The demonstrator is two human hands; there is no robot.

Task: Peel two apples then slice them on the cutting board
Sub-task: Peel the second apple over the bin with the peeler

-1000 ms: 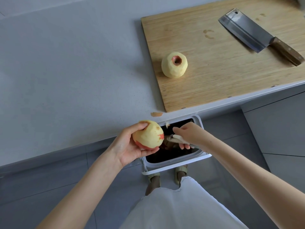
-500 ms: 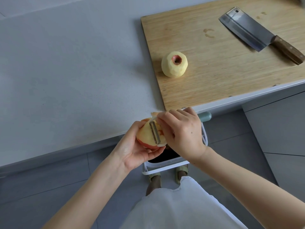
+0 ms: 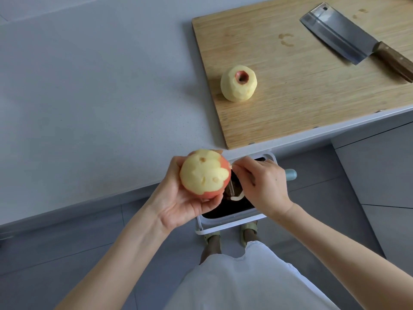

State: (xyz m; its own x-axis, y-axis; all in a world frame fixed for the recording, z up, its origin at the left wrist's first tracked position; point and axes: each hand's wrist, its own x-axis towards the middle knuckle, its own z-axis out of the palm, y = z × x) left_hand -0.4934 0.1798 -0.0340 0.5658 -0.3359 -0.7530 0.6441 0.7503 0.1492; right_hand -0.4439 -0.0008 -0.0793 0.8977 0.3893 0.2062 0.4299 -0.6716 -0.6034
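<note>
My left hand (image 3: 178,204) grips a mostly peeled apple (image 3: 204,173), pale yellow with red skin left along its lower right side. My right hand (image 3: 261,186) grips a peeler (image 3: 232,186) with a light blue handle end (image 3: 290,174); its blade lies against the apple's right side. Both hands hover over the bin, in front of the counter edge. A second, fully peeled apple (image 3: 238,83) stands on the wooden cutting board (image 3: 290,97), near its left side. A cleaver (image 3: 348,36) with a wooden handle lies at the board's far right.
A white-rimmed waste bin (image 3: 225,227) with dark contents stands on the floor below the hands. The grey countertop (image 3: 89,97) stretches left of the board. My feet in sandals and a white garment show at the bottom.
The right hand brought the peeler from the bin up onto the apple, then drew it down along the apple's right side. The left hand turned the apple, and its peeled face now looks up.
</note>
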